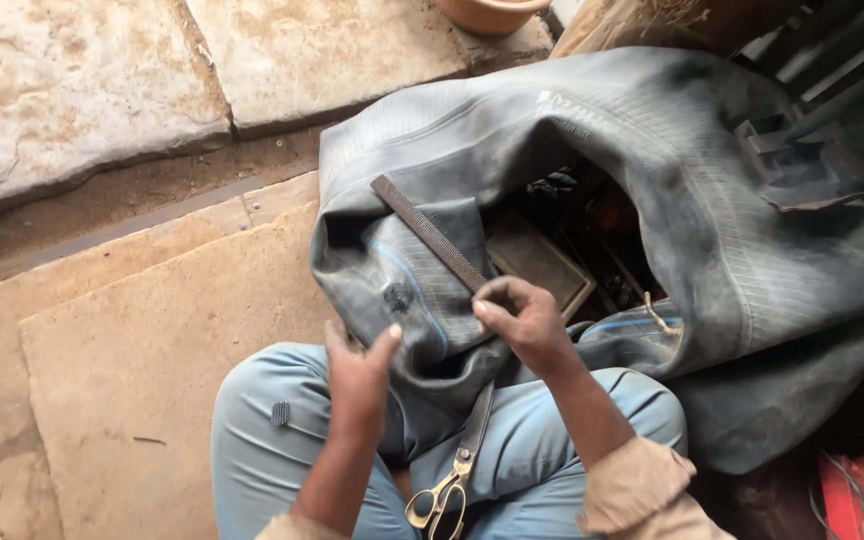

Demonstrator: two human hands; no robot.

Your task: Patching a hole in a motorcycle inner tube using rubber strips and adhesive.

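A large grey rubber inner tube lies folded across my lap and the ground. My right hand is shut on the lower end of a long flat metal file, which slants up to the left over the tube. A small dark spot marks the rubber beside a blue line, just left of the file. My left hand presses on the tube's near fold, thumb raised, fingers apart. Scissors with brass handles rest between my knees, blades under the tube.
A small dark rubber patch sits on my left trouser leg. Worn board sheets cover the ground at left, stone slabs beyond. A clay pot stands at the top. Tools lie inside the tube's ring. Red item at right.
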